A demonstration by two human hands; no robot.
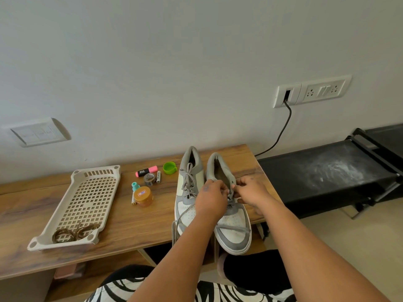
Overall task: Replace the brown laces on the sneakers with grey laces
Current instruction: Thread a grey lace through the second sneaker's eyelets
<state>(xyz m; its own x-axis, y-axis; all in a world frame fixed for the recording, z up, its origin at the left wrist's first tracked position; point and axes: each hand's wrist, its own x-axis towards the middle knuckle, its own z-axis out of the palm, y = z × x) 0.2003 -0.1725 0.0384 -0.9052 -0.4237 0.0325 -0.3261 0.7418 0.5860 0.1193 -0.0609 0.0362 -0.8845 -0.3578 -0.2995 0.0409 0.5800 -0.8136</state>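
Two grey-and-white sneakers stand side by side on the wooden table (141, 223), toes toward me. The left sneaker (189, 188) carries a grey lace through its eyelets, with loose ends trailing over the toe and off the table's front edge. Both hands meet over the tongue of the right sneaker (234, 232). My left hand (210, 198) and my right hand (250, 191) each pinch part of the grey lace (236, 228) at its upper eyelets. A loose end lies across that shoe's toe. The brown laces (75, 233) lie bundled in the near end of a beige perforated tray (87, 203).
Between tray and shoes lie a pink highlighter (146, 171), a green cap (169, 168), a grey tape roll (149, 179), two batteries, a teal-capped bottle and an orange-lidded jar (143, 196). A black bench (327, 173) adjoins the table on the right. A black cable hangs from the wall socket.
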